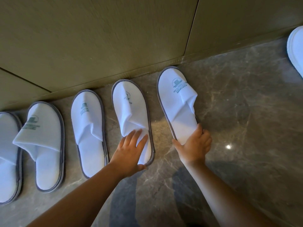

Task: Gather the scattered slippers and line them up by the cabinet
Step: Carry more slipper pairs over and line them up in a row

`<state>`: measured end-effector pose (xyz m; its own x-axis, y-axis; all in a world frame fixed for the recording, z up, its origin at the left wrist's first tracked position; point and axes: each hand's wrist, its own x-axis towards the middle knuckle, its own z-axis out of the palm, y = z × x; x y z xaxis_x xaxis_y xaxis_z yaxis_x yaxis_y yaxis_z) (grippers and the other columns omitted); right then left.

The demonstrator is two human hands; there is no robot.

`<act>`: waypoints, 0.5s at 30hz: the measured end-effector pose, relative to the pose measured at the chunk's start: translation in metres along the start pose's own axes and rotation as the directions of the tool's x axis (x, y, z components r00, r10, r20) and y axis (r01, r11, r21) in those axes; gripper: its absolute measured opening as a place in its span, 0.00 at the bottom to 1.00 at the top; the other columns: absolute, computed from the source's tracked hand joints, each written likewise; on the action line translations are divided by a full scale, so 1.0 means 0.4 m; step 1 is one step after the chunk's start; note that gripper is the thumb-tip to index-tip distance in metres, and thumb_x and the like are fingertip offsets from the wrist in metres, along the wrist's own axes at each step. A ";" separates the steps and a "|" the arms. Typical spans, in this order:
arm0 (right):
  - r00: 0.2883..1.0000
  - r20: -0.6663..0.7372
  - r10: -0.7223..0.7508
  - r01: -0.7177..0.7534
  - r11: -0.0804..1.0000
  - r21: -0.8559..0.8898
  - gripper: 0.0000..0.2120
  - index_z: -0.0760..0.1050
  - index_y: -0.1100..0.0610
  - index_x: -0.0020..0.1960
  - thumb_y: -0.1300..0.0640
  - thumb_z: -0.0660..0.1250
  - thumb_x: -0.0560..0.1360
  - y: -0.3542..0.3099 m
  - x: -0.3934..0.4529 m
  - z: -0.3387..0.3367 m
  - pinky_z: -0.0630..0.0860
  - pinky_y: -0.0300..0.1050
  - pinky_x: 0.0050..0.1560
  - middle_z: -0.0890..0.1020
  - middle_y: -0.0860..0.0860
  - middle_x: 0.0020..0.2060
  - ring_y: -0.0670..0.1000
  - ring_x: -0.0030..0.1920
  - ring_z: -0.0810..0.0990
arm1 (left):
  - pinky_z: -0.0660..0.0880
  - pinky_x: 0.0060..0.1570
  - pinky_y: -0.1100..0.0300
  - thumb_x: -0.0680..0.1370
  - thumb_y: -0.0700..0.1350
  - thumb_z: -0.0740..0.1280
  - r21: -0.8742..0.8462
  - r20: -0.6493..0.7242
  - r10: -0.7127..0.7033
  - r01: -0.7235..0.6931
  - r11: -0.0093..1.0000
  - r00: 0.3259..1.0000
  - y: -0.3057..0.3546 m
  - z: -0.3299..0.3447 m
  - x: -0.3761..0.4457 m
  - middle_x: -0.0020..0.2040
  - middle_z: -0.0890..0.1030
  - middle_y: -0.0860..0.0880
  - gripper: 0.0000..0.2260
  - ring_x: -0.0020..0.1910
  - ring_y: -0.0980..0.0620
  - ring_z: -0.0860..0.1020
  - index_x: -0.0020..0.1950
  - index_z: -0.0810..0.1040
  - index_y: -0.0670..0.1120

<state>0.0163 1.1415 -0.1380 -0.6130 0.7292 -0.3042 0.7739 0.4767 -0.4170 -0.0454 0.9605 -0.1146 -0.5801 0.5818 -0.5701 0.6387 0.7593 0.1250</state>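
Several white slippers with grey trim and green logos lie in a row on the marble floor, toes toward the olive cabinet [98, 38]. My right hand [195, 145] grips the heel of the rightmost slipper [175, 102], whose toe touches the cabinet base. My left hand [129, 153] lies flat on the heel of the slipper beside it [129, 108], thumb curled under its edge. To the left lie a third slipper [88, 125], a fourth [44, 145] and one cut off by the frame's edge [7, 153].
Another white slipper [296, 46] shows at the far right edge, near the cabinet base and apart from the row. Grey marble floor [246, 128] stretches right of my right hand. A vertical seam between cabinet doors runs down at the upper right.
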 end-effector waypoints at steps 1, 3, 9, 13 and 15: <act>1.000 0.001 -0.005 0.005 1.000 -0.004 0.45 0.57 0.62 0.69 0.48 0.76 0.60 -0.001 -0.001 0.000 0.63 0.57 0.64 0.66 0.63 0.63 0.62 0.63 0.64 | 0.45 0.73 0.47 0.70 0.63 0.63 0.007 0.002 -0.002 0.002 1.000 1.000 0.000 0.000 0.000 0.77 0.43 0.48 0.42 0.75 0.45 0.43 0.73 0.41 0.51; 1.000 0.001 -0.008 0.008 1.000 -0.006 0.45 0.58 0.62 0.68 0.48 0.76 0.60 -0.002 -0.003 -0.001 0.64 0.57 0.64 0.66 0.63 0.63 0.62 0.63 0.64 | 0.45 0.73 0.47 0.70 0.63 0.62 0.013 0.003 -0.005 0.005 1.000 1.000 0.001 -0.001 0.000 0.77 0.43 0.48 0.42 0.75 0.45 0.43 0.73 0.41 0.51; 1.000 -0.007 0.007 -0.006 1.000 0.009 0.45 0.58 0.63 0.68 0.49 0.76 0.60 -0.006 -0.004 -0.004 0.63 0.57 0.64 0.67 0.65 0.63 0.63 0.62 0.64 | 0.46 0.73 0.47 0.70 0.63 0.63 0.003 0.007 -0.006 0.006 1.000 1.000 0.003 -0.003 0.001 0.77 0.43 0.47 0.42 0.75 0.45 0.43 0.74 0.41 0.51; 1.000 -0.007 0.022 -0.021 1.000 0.021 0.45 0.58 0.64 0.68 0.50 0.76 0.61 -0.009 -0.006 -0.007 0.62 0.55 0.63 0.67 0.65 0.62 0.63 0.62 0.64 | 0.46 0.73 0.47 0.70 0.64 0.62 0.003 0.004 -0.006 0.006 1.000 1.000 0.002 -0.002 0.000 0.77 0.44 0.48 0.42 0.75 0.45 0.43 0.73 0.41 0.51; 1.000 0.000 0.016 -0.016 1.000 0.009 0.45 0.58 0.64 0.68 0.49 0.76 0.61 -0.012 -0.005 -0.010 0.63 0.56 0.63 0.67 0.65 0.62 0.63 0.61 0.65 | 0.46 0.73 0.47 0.70 0.64 0.62 -0.005 -0.001 -0.006 0.006 1.000 1.000 0.001 -0.003 -0.001 0.77 0.44 0.48 0.42 0.75 0.45 0.44 0.73 0.42 0.52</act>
<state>0.0147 1.1396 -0.1320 -0.6005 0.7365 -0.3113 0.7821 0.4602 -0.4202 -0.0454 0.9608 -0.1132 -0.5842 0.5776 -0.5702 0.6330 0.7640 0.1254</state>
